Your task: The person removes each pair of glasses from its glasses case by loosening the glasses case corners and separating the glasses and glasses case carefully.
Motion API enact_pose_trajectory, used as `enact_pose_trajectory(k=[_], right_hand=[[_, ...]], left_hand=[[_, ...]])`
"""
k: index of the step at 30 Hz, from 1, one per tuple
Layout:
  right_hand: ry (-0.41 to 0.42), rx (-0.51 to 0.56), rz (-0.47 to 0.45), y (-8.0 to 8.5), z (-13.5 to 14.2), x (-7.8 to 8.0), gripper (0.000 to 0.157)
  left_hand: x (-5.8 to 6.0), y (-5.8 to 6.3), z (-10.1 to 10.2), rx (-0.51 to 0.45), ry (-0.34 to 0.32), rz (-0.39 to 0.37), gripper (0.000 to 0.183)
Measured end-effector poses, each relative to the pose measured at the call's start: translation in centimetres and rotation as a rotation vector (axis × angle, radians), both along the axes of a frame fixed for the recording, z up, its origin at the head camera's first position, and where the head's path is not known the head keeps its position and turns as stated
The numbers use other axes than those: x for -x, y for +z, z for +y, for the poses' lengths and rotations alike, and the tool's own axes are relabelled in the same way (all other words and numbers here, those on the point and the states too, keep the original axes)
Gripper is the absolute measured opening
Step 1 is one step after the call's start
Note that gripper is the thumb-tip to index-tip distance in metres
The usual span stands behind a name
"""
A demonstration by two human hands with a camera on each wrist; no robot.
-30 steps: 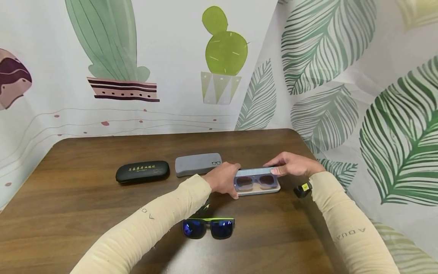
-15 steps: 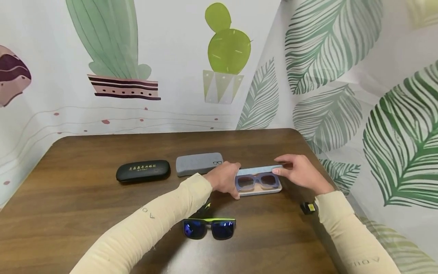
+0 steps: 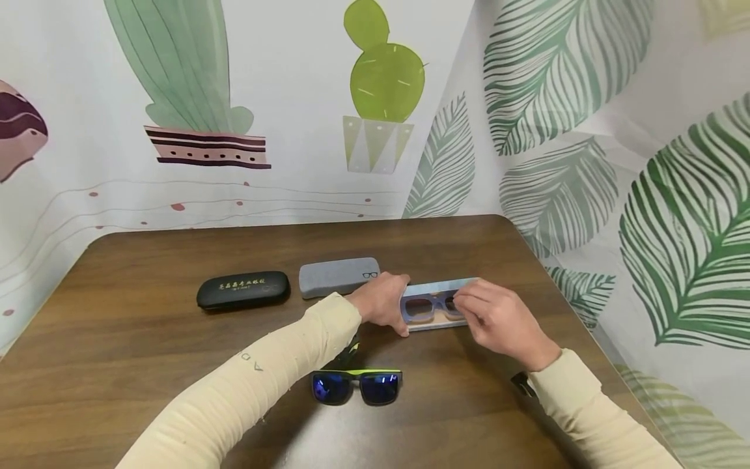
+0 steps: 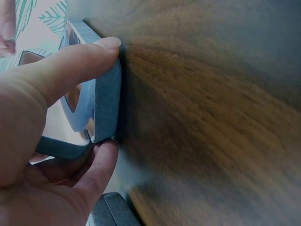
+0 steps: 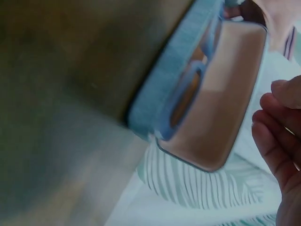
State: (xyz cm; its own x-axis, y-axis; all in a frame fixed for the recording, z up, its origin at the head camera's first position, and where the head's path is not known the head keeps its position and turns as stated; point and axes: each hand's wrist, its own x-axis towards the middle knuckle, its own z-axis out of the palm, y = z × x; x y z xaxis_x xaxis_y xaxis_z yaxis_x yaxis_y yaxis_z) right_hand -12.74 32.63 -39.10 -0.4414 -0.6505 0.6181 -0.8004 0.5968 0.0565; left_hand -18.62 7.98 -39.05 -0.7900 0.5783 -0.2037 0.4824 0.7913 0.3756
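A blue-grey glasses case (image 3: pixel 441 286) lies open on the table, its beige inside (image 5: pixel 230 89) seen in the right wrist view. Blue-framed sunglasses (image 3: pixel 419 310) sit in it. My left hand (image 3: pixel 382 302) grips the case's left end, the thumb over the front edge and fingers at the hinge side in the left wrist view. My right hand (image 3: pixel 502 323) hovers before the right end, hiding part of the right lens in the head view. Its fingers (image 5: pixel 270 134) are loosely bent, apart from the case, and hold nothing.
A grey glasses case (image 3: pixel 336 277) lies behind my left hand, and a black glasses case (image 3: pixel 243 290) farther left. Black sunglasses with blue lenses (image 3: pixel 379 388) lie nearer me. The wooden table (image 3: pixel 146 365) meets a patterned cloth (image 3: pixel 305 130) at the back and right.
My right hand was at the right end of the lid; it has come away, then moved left and toward me, fingers more bent. The left hand keeps its grip on the case.
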Motion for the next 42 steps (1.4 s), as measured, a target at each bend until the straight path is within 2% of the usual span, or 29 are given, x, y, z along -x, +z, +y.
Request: enact_pose_trajectory(k=[4,9,16,21,26,34,42], right_hand=[[0.027,-0.045,-0.019,-0.9,-0.5,0.0,0.018],[-0.041,-0.133,-0.081,-1.5,-1.3,0.0,0.032],[-0.169,-0.275,-0.207,-1.7,-2.3,0.2,0.029],[-0.188,-0.320,-0.216,-1.6,-2.5,0.6,0.024],[-0.184,-0.296,-0.198,-1.5,-2.9,1.0,0.022],[-0.272,-0.195,-0.221,-1.6,-3.7,1.0,0.021],[-0.329,-0.169,-0.259,-1.2,-4.2,0.7,0.022]], left_hand=[[0.0,0.0,-0.1,-0.008,-0.004,0.006,0.095],[0.0,0.0,-0.1,-0.020,-0.010,0.009,0.085],[0.1,-0.1,0.0,-0.020,-0.012,0.004,0.084],[0.0,-0.2,0.0,-0.031,-0.011,0.006,0.081],[0.0,-0.1,-0.2,-0.043,-0.015,0.018,0.075],[0.0,-0.2,-0.1,-0.038,-0.013,0.012,0.072],[-0.1,-0.2,-0.2,-0.054,0.005,-0.004,0.070]])
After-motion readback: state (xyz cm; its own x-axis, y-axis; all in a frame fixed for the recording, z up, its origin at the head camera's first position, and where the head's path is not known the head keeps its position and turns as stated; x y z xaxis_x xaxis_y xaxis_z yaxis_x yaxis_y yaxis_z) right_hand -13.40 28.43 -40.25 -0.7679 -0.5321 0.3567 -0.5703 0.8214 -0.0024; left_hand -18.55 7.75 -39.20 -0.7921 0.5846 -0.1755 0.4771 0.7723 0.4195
